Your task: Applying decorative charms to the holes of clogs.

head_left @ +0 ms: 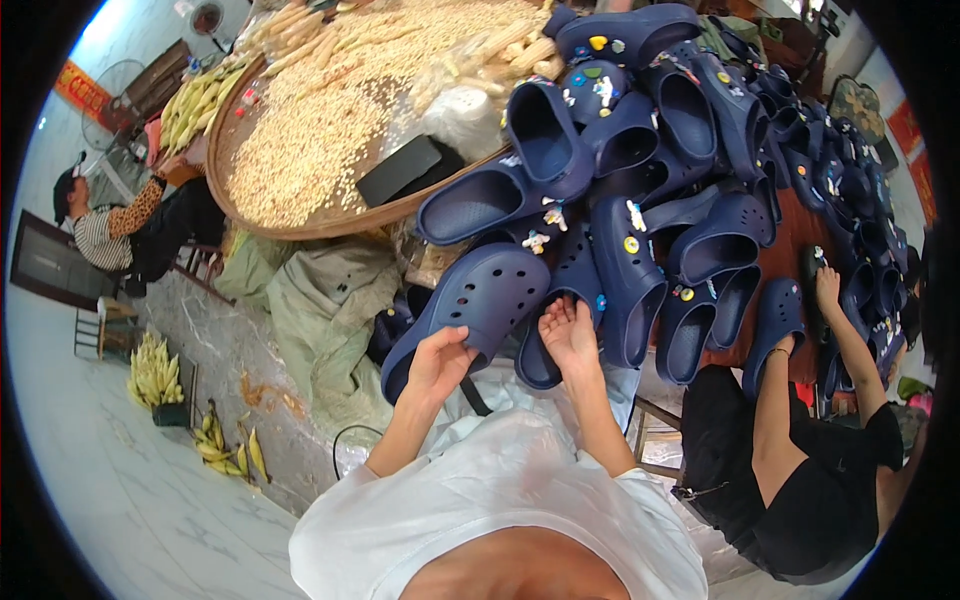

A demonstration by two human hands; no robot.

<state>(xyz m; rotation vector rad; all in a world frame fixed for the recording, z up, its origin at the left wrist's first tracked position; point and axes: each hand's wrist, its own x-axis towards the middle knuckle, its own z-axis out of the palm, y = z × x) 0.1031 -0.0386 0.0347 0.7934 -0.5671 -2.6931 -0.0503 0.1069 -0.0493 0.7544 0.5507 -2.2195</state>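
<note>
The step seems to be handling one navy foam clog [490, 285] at the near side of the clog pile [630, 265]: the left hand [438, 364] pinches its edge, the right hand [571, 343] curls nearby, whether gripping I cannot tell, and the next move probably needs steady support.

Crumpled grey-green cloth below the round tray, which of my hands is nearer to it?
Left. Your left hand is to the right of the cloth, holding a plain navy clog; your right hand is farther right, at another navy clog.
</note>
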